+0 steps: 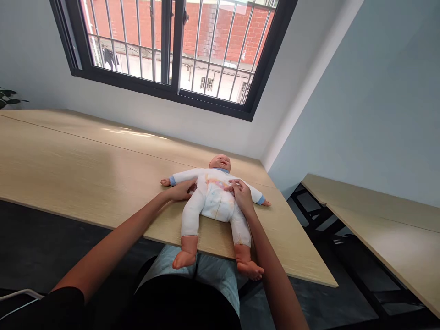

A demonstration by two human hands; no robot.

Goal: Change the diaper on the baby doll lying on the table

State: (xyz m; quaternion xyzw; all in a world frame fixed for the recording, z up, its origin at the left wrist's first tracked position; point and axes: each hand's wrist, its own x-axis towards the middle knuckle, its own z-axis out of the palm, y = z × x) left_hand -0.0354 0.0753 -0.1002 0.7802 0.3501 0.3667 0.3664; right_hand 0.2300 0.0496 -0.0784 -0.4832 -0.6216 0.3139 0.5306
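Observation:
A baby doll [195, 211] in a white suit with blue cuffs lies on its back on the light wood table [137, 169]. Its arms are spread, and its bare feet hang over the front edge. Around its hips is a white diaper [217, 204] with a pink and orange waist band. My left hand [182, 190] is at the doll's hip on the left, fingers curled on the diaper's side edge, partly hidden. On the other side, my right hand [240, 192] pinches the front of the diaper's waist with thumb and fingertips.
A second wooden table [378, 206] with a black frame stands to the right, across a gap. Behind the work table is a wall with a barred window [172, 50]. Plant leaves [10, 97] show at the far left. My lap is against the front edge.

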